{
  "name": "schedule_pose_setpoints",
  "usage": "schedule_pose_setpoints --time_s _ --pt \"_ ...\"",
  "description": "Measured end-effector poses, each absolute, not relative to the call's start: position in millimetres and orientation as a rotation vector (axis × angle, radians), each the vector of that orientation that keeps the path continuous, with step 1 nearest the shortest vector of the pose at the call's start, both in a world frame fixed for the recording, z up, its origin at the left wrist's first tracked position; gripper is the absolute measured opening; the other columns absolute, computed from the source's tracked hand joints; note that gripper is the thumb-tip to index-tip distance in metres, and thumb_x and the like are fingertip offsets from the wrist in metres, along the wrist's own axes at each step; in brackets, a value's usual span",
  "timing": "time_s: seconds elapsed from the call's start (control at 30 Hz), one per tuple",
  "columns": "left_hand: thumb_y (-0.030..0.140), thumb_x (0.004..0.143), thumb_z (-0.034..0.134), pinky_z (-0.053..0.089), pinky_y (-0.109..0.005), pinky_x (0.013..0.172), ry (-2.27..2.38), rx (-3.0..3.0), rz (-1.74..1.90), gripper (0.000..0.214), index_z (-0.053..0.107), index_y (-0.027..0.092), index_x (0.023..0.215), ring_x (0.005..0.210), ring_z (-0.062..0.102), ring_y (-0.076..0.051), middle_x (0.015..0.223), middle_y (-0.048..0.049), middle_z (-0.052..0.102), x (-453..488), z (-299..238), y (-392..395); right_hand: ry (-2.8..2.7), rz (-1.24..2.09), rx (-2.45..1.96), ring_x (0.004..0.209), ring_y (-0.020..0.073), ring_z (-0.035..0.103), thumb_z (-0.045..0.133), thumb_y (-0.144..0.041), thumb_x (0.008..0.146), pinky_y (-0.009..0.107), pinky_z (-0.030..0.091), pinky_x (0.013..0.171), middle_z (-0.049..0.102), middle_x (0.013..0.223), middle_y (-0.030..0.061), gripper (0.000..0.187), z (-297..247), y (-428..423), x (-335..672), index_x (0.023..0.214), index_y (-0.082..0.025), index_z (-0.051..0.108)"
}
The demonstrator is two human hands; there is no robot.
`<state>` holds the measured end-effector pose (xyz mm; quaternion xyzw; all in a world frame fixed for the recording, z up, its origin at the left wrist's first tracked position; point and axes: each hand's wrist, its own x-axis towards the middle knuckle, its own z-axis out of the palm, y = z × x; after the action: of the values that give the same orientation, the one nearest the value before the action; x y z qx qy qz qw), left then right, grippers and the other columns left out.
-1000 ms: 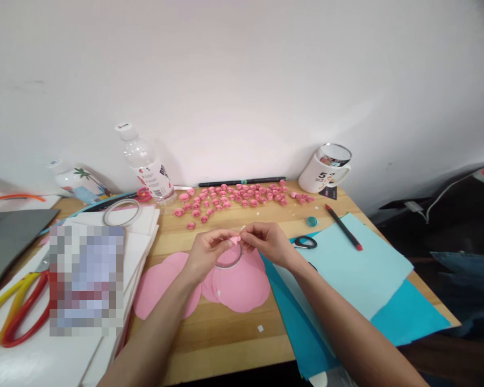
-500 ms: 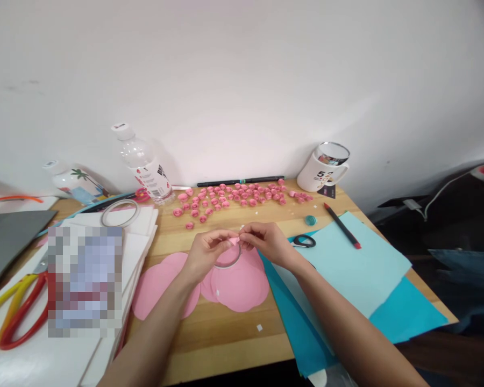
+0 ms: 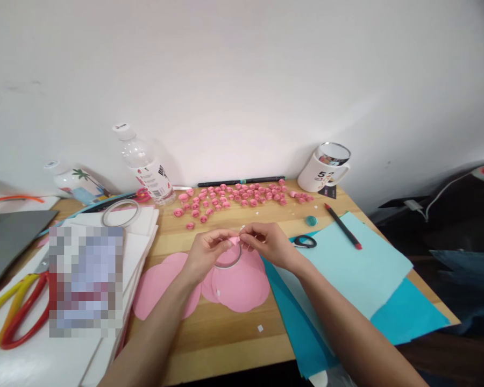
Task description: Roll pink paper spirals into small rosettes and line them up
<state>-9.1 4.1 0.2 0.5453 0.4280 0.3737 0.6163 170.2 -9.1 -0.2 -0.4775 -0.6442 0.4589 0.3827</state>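
Between my fingertips is a small pink paper piece (image 3: 234, 240), mostly covered by the fingers. My left hand (image 3: 207, 250) pinches it from the left, and my right hand (image 3: 264, 242) grips its right end. Right below the hands a ring of tape (image 3: 230, 264) lies on pink paper circles (image 3: 242, 290), which overlap on the wooden table. More pink circles (image 3: 157, 287) spread out under my left forearm. Beyond my hands, many small rolled pink paper roses (image 3: 244, 194) stand in loose rows near the wall.
Blue paper sheets (image 3: 358, 269), black-handled scissors (image 3: 305, 241) and a marker (image 3: 342, 226) lie on the right. A mug (image 3: 320, 171) and a bottle (image 3: 147, 166) stand by the wall. Left are white papers (image 3: 28, 355), red-and-yellow scissors (image 3: 24, 312) and another tape roll (image 3: 121, 213).
Both hands keep their pinch on the pink paper piece in nearly the same place. The whole view has shifted very slightly; nothing else has visibly moved.
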Motion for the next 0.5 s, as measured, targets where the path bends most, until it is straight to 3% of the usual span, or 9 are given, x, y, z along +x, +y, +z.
schedule_pose_setpoints --time_s 0.5 --pt "0.02 0.066 0.07 0.045 -0.025 0.072 0.961 1.176 0.892 0.017 0.071 0.016 0.082 0.075 0.059 -0.014 0.083 -0.0048 0.07 -8.4 -1.1 3.6 -1.707 0.952 -1.311 0.06 0.0124 0.057 0.052 -0.025 0.08 0.024 0.046 0.056 0.063 0.065 0.0021 0.014 -0.4 -9.2 169.5 0.07 -0.017 0.059"
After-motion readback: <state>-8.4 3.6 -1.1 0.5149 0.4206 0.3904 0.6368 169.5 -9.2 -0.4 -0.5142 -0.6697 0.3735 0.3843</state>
